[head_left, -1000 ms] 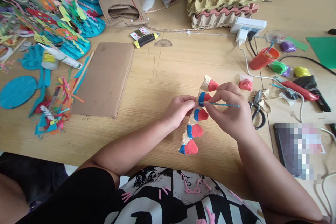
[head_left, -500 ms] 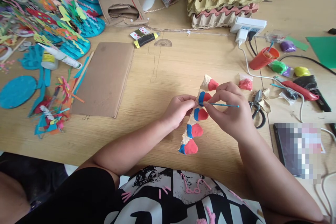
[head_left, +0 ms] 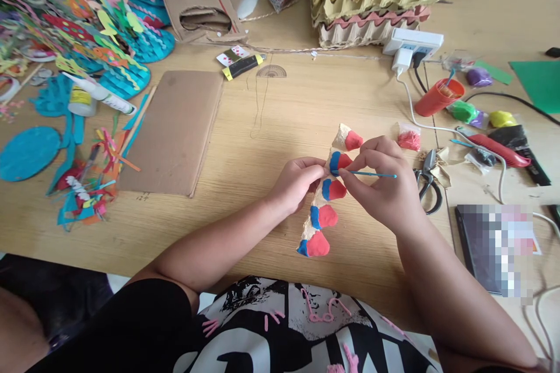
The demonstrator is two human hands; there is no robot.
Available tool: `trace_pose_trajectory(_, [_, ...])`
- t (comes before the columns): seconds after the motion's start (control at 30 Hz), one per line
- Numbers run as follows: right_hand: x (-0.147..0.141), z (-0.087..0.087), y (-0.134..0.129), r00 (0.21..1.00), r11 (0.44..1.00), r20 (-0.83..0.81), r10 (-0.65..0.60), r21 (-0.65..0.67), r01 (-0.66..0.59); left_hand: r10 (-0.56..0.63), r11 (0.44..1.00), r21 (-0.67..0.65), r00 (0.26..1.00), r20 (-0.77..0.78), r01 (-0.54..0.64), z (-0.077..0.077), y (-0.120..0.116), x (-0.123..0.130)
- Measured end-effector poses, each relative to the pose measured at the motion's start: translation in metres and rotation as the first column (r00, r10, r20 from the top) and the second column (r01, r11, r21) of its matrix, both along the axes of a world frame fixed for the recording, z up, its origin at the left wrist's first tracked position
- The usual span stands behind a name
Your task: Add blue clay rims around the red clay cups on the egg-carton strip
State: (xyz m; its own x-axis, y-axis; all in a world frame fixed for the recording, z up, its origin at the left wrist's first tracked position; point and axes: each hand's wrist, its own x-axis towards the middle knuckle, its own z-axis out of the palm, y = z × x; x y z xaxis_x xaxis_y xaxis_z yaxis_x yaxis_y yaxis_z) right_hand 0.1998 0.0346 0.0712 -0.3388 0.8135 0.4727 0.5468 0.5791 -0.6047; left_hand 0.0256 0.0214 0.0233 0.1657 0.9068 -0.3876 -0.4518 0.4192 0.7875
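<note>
My left hand point(head_left: 303, 182) pinches the pale back edge of an egg carton strip point(head_left: 324, 218), holding it above the table. Its row of several cups is coated in red clay at the tips, with blue bands behind the red on most of them; the farthest cup has red and bare carton only. Between the thumb and fingers of my right hand point(head_left: 385, 180) is a thin blue stick tool point(head_left: 371, 174). The tool's left end touches the blue band on the second cup from the far end. My fingers partly hide that cup's red tip.
Black-handled scissors point(head_left: 431, 183) and a bag of red clay point(head_left: 409, 137) lie right of my right hand. An orange cup point(head_left: 440, 96) stands behind them. Cardboard point(head_left: 170, 134) lies to the left, and egg trays point(head_left: 376, 0) are stacked at the back near a power strip point(head_left: 415, 44).
Hardly anything differs. The strip and the blue stick tool have shifted very slightly left, and both hands keep their grips.
</note>
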Motion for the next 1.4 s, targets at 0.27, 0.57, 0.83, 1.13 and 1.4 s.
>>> trace_pose_trajectory(0.27, [0.003, 0.007, 0.001, 1.000, 1.000, -0.024, 0.002, -0.025, -0.002, -0.032, 0.999, -0.023, 0.999, 0.026, 0.032, 0.006, -0.001, -0.001])
trace_pose_trajectory(0.57, [0.008, 0.011, 0.001, 0.997, 0.999, 0.064, 0.042, 0.010, -0.042, -0.026, 0.998, -0.048, 0.999, 0.045, 0.028, 0.011, -0.001, -0.001])
trace_pose_trajectory(0.83, [0.007, 0.006, 0.002, 0.991, 0.995, 0.133, 0.011, 0.096, -0.024, -0.024, 0.998, -0.062, 0.999, 0.041, 0.027, 0.011, -0.001, -0.001])
trace_pose_trajectory(1.13, [0.005, 0.004, 0.001, 0.993, 0.998, 0.115, 0.019, 0.063, -0.026, -0.032, 0.998, -0.052, 0.998, 0.059, 0.035, 0.010, -0.002, 0.000])
trace_pose_trajectory(1.4, [0.004, 0.007, 0.000, 0.995, 0.999, 0.083, 0.049, 0.004, -0.049, -0.032, 0.998, -0.058, 0.997, 0.072, 0.036, 0.009, -0.002, 0.000])
